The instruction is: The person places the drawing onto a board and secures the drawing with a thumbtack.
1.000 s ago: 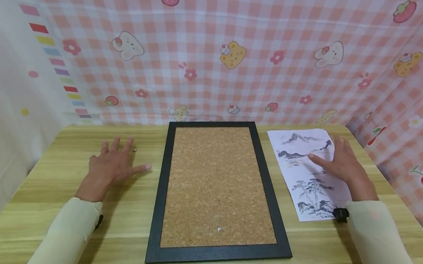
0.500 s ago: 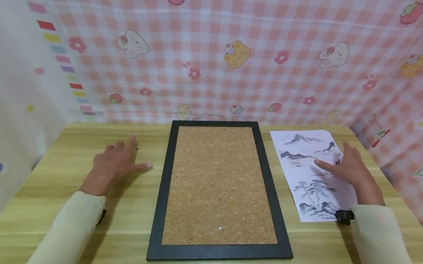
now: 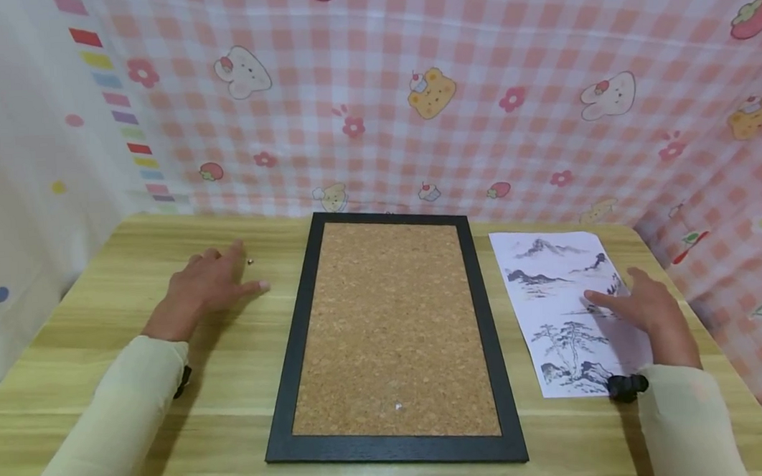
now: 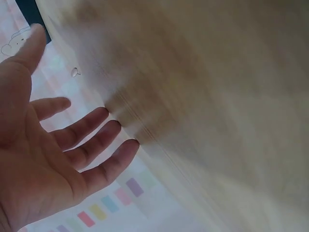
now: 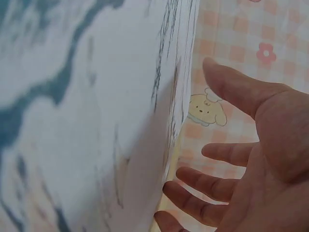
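My left hand hovers low over the left of the table, thumb held out, fingers loosely bent with nothing between them. Just beyond its fingertips lies a tiny shiny piece, too small to make out in the head view; it shows as a little roundish bit in the left wrist view. My right hand is at the right edge of a white sheet of paper printed with ink-style mountains and trees. Its thumb extends over the sheet and its fingers are relaxed, holding nothing; contact is unclear.
Between the hands lies a cork board in a black frame, with a small whitish spot near its lower end. A pink checked cloth hangs behind the wooden table and along its right side.
The left hand's spread fingers have drawn together and bent lower. My right hand has shifted right and toward me, uncovering more of the sheet. The head view has tilted slightly.
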Action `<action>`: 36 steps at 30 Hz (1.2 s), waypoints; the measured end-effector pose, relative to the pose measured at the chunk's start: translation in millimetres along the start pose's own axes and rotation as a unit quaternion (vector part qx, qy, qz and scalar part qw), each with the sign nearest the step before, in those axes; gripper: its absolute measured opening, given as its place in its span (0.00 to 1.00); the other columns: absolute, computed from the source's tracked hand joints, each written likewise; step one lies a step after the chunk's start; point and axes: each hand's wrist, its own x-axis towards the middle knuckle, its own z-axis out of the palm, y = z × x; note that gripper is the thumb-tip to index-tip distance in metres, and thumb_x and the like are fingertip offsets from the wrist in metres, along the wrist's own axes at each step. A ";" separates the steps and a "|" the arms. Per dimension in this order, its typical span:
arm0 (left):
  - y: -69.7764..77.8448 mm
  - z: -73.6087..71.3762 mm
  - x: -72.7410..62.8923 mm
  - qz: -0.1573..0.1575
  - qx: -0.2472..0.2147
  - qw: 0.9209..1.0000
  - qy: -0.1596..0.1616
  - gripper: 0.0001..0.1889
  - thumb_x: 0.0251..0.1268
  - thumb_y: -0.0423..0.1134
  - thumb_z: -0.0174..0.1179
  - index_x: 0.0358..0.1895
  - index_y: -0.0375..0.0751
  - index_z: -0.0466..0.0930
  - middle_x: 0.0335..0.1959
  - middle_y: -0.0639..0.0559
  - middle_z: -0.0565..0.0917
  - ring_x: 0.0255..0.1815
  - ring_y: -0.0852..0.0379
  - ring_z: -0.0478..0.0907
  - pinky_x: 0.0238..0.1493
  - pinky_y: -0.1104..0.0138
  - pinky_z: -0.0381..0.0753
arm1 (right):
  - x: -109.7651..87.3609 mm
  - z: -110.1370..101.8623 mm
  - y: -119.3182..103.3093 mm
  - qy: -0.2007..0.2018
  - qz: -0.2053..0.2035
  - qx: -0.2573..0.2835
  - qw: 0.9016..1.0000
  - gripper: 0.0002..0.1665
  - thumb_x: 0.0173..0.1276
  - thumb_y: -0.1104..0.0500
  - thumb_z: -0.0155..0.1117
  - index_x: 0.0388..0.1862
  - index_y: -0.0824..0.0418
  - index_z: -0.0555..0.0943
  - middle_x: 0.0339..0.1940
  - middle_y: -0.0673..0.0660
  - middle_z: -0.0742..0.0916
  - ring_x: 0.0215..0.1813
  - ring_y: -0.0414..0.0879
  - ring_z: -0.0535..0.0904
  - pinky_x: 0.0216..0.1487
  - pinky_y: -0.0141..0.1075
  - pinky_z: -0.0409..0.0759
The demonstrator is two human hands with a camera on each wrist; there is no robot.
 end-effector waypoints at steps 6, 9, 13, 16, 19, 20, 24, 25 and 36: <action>0.0 2.8 2.1 0.015 0.003 1.000 0.019 0.34 0.75 0.57 0.56 0.72 0.36 0.63 0.65 0.22 0.67 0.63 0.24 0.65 0.52 0.30 0.71 | -1.0 -1.2 4.5 -0.007 0.004 -0.004 1.000 0.64 0.69 0.38 0.66 0.75 0.83 0.45 0.72 0.86 0.56 0.69 0.80 0.56 0.68 0.69 0.60; 0.6 3.6 4.1 0.018 0.007 0.999 0.028 0.31 0.76 0.54 0.56 0.69 0.35 0.68 0.64 0.24 0.69 0.62 0.25 0.66 0.51 0.30 0.72 | -0.9 -2.7 5.7 -0.005 0.003 -0.010 1.000 0.61 0.68 0.40 0.68 0.73 0.84 0.50 0.70 0.86 0.60 0.67 0.79 0.61 0.66 0.68 0.63; 1.6 3.4 6.1 0.018 0.010 0.999 0.034 0.30 0.76 0.54 0.56 0.67 0.33 0.71 0.63 0.25 0.70 0.62 0.26 0.66 0.51 0.31 0.73 | -0.7 -4.3 8.3 0.005 0.016 -0.014 1.000 0.53 0.65 0.45 0.71 0.69 0.83 0.59 0.65 0.84 0.66 0.60 0.75 0.67 0.62 0.65 0.68; 1.3 1.8 6.2 0.016 0.008 0.999 0.031 0.30 0.76 0.54 0.55 0.68 0.33 0.70 0.64 0.25 0.69 0.62 0.26 0.66 0.51 0.31 0.72 | -0.5 -5.1 9.3 0.006 0.030 -0.010 0.999 0.52 0.64 0.46 0.72 0.66 0.83 0.60 0.64 0.84 0.67 0.58 0.74 0.67 0.61 0.64 0.69; -0.2 0.8 7.1 0.012 -0.002 1.000 0.023 0.29 0.77 0.53 0.55 0.68 0.34 0.70 0.65 0.26 0.68 0.63 0.25 0.64 0.51 0.31 0.72 | -0.7 -5.7 11.0 0.001 0.034 -0.006 0.999 0.53 0.65 0.45 0.72 0.66 0.84 0.59 0.65 0.84 0.65 0.59 0.74 0.66 0.61 0.64 0.68; -1.0 0.5 7.8 0.012 -0.006 1.000 0.022 0.29 0.77 0.53 0.54 0.68 0.34 0.70 0.65 0.26 0.68 0.63 0.25 0.65 0.51 0.31 0.72 | -0.8 -5.7 11.9 -0.002 0.037 -0.003 0.999 0.53 0.65 0.45 0.72 0.66 0.84 0.59 0.65 0.84 0.65 0.59 0.74 0.66 0.61 0.64 0.68; -6.2 0.3 12.5 0.018 -0.016 0.999 0.029 0.24 0.78 0.50 0.54 0.65 0.35 0.74 0.61 0.28 0.71 0.60 0.26 0.69 0.49 0.33 0.74 | 0.7 -5.8 15.0 -0.012 0.055 0.015 0.998 0.55 0.64 0.42 0.72 0.65 0.84 0.58 0.62 0.83 0.66 0.57 0.72 0.66 0.58 0.62 0.70; -6.9 0.3 14.3 0.022 -0.018 0.999 0.033 0.23 0.78 0.48 0.55 0.64 0.35 0.76 0.60 0.28 0.72 0.59 0.26 0.70 0.49 0.34 0.75 | 1.2 -5.3 15.8 -0.013 0.063 0.022 0.998 0.55 0.64 0.42 0.73 0.65 0.84 0.58 0.61 0.82 0.67 0.56 0.71 0.67 0.57 0.61 0.71; -4.8 0.7 24.5 0.056 -0.019 0.997 0.055 0.15 0.76 0.38 0.58 0.58 0.34 0.82 0.56 0.33 0.81 0.56 0.35 0.77 0.51 0.41 0.78 | 1.2 -3.7 16.7 0.003 0.081 0.055 0.995 0.53 0.61 0.41 0.76 0.60 0.81 0.60 0.51 0.77 0.70 0.51 0.68 0.67 0.48 0.54 0.72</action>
